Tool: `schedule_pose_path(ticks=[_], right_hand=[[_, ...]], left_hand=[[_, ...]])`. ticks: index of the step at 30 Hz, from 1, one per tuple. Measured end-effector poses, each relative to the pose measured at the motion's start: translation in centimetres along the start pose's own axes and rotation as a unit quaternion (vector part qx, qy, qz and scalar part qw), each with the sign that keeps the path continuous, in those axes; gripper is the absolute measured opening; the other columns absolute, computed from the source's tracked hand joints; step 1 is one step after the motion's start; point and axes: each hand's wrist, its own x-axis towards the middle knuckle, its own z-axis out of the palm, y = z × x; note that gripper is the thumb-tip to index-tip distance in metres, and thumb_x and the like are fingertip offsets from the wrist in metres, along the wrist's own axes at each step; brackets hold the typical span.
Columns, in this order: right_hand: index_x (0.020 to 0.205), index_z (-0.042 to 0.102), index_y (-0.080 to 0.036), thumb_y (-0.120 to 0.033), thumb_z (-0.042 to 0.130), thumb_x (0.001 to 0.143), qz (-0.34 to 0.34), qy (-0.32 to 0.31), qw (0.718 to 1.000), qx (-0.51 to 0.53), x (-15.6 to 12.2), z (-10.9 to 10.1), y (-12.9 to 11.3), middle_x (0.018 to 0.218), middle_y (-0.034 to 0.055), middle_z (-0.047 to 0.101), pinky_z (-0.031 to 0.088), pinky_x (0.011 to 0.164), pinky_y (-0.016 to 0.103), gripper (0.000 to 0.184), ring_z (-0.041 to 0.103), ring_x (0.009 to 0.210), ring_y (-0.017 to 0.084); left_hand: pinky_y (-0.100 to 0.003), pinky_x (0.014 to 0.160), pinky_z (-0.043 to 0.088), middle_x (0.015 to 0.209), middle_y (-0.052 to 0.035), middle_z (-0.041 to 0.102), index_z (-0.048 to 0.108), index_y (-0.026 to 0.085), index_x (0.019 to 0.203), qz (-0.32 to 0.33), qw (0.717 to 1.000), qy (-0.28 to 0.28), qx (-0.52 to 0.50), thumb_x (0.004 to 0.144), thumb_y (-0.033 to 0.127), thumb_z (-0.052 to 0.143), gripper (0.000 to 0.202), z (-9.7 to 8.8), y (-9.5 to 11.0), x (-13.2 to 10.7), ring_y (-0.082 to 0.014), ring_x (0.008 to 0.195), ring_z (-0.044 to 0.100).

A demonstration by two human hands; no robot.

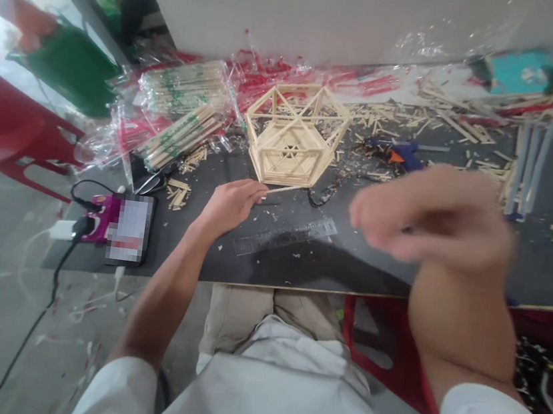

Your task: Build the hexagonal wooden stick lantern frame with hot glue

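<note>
My left hand (233,203) rests on the dark table (329,267) and pinches a thin wooden stick (286,189) that points toward a hexagonal stick frame (293,132). My right hand (426,215) hovers raised above the table to the right, blurred by motion, fingers curled together; I cannot make out anything in it. A clear plastic ruler (286,235) lies flat between both hands.
Bundles of wrapped sticks (184,112) lie at the back left. A blue and orange glue gun (399,153) sits behind my right hand amid stick offcuts. A phone (127,228) with cables lies at the table's left. Red plastic stools stand beside and under the table.
</note>
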Motion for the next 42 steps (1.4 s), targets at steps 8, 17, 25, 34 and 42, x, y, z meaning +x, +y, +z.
schedule_pose_path(ticks=[8,17,25,34,42], right_hand=[[0.101,0.076,-0.021,-0.047,0.068,0.097,-0.012,-0.072,0.997,-0.002,1.7,8.1,5.4,0.079,0.0013,0.067,0.044,0.063,0.029,0.027,0.053,0.060,0.012],[0.090,0.077,-0.019,-0.048,0.066,0.099,-0.022,-0.110,0.992,-0.050,1.7,9.5,6.9,0.089,0.0048,0.057,0.042,0.070,0.032,0.033,0.050,0.069,0.015],[0.087,0.076,-0.017,-0.033,0.071,0.093,-0.034,-0.125,0.990,-0.054,1.4,8.7,6.6,0.085,0.0033,0.059,0.042,0.067,0.031,0.018,0.051,0.065,0.012],[0.082,0.074,-0.018,-0.028,0.072,0.089,-0.017,-0.129,0.990,-0.060,1.4,8.3,6.3,0.082,0.0027,0.060,0.042,0.066,0.030,0.012,0.051,0.065,0.012],[0.078,0.070,-0.019,-0.026,0.071,0.088,-0.010,-0.119,0.989,-0.083,1.7,7.5,6.6,0.081,0.0029,0.060,0.042,0.066,0.031,0.012,0.052,0.066,0.013]], left_hand=[[-0.030,0.087,0.053,0.111,-0.0076,0.079,0.073,0.018,0.114,0.025,0.999,-0.041,0.004,0.110,0.033,0.041,0.036,0.5,0.8,0.1,-0.0209,0.099,0.074],[-0.028,0.085,0.052,0.109,-0.0084,0.079,0.076,0.017,0.114,0.042,0.999,-0.001,-0.010,0.111,0.033,0.043,0.036,1.1,0.7,0.2,-0.0198,0.098,0.074],[-0.027,0.072,0.048,0.102,-0.0067,0.075,0.081,0.022,0.112,0.027,0.995,0.096,-0.010,0.105,0.034,0.057,0.028,0.7,-0.6,0.2,-0.0141,0.078,0.065],[-0.027,0.071,0.044,0.088,-0.0026,0.075,0.076,0.020,0.103,-0.001,1.000,0.000,-0.016,0.102,0.039,0.061,0.024,0.8,0.2,0.1,-0.0147,0.074,0.065],[-0.028,0.069,0.040,0.099,-0.0013,0.071,0.061,0.021,0.115,-0.020,0.987,-0.161,0.017,0.088,0.057,0.076,0.047,-1.1,1.8,-0.4,-0.0175,0.081,0.066]])
